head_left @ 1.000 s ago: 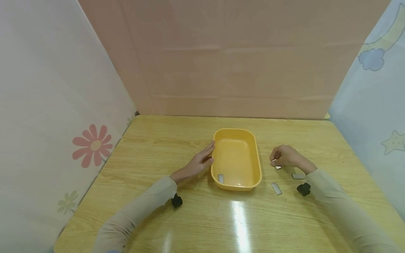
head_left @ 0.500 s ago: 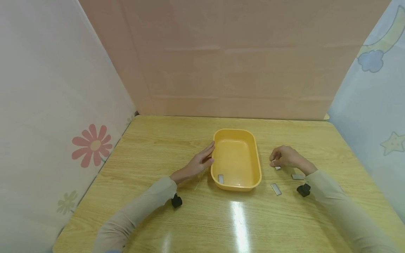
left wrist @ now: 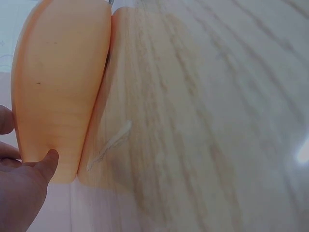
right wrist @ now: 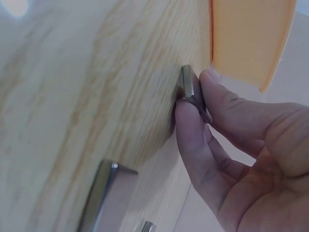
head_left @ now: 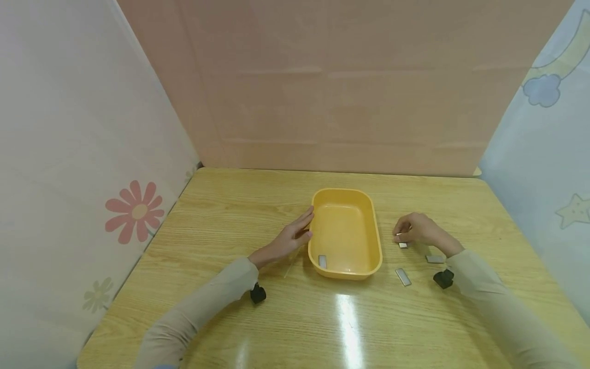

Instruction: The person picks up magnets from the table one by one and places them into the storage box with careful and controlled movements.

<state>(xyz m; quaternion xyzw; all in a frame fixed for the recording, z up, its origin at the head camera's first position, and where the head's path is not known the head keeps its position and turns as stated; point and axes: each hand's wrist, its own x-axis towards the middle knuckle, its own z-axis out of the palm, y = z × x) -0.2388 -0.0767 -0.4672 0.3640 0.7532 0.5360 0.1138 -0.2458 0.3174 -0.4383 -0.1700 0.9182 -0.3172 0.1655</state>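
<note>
My right hand (head_left: 417, 228) pinches a small, flat, shiny metal bar (right wrist: 189, 84) between thumb and fingertips, low over the table right of the yellow plastic tray (head_left: 377, 241). In the right wrist view the bar stands tilted on edge, its lower part behind a fingertip. My left hand (head_left: 288, 239) rests against the tray's outer left side, fingers fairly straight near the rim and thumb (left wrist: 50, 159) touching the wall. One similar bar (head_left: 322, 262) lies inside the tray at its near left corner. Two more, a nearer bar (head_left: 403, 277) and a bar by the right wrist (head_left: 435, 259), lie on the wood.
A wood-grain table (head_left: 221, 215) carries everything, with a glare streak (head_left: 349, 323) toward the front. Beside the tray's left side is a thin pale strip (left wrist: 110, 145) on the tabletop. Patterned sheets flank both sides, and a plain brownish-pink sheet (head_left: 322, 102) hangs behind.
The metal bar at my right fingertips has turned slightly. Both hands and the tray stay in practically the same places.
</note>
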